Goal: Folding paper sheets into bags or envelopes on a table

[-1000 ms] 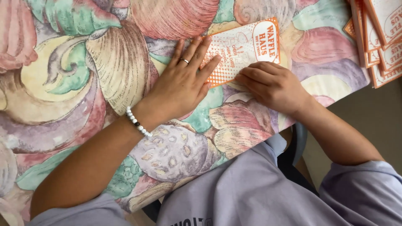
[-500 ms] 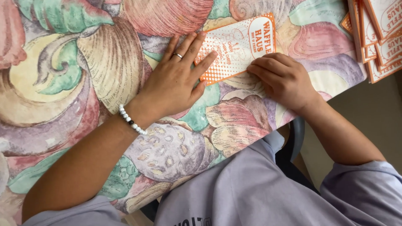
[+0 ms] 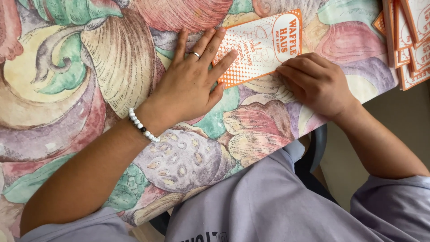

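Note:
An orange-and-white printed paper sleeve (image 3: 262, 47) lies flat on a table covered with a colourful shell-patterned cloth (image 3: 89, 89). My left hand (image 3: 192, 80), with a ring and a white bead bracelet, lies flat with spread fingers pressing the sleeve's left end. My right hand (image 3: 316, 83) rests with curled fingers on the sleeve's lower right edge, fingertips pressing along it.
A stack of similar orange-and-white paper sleeves (image 3: 410, 40) lies at the table's right edge. The table edge runs diagonally above my lap, with a dark chair (image 3: 313, 152) and beige floor (image 3: 385, 112) to the right.
My right hand has slid right along the sleeve's lower edge. My left hand stays pressed on its left end.

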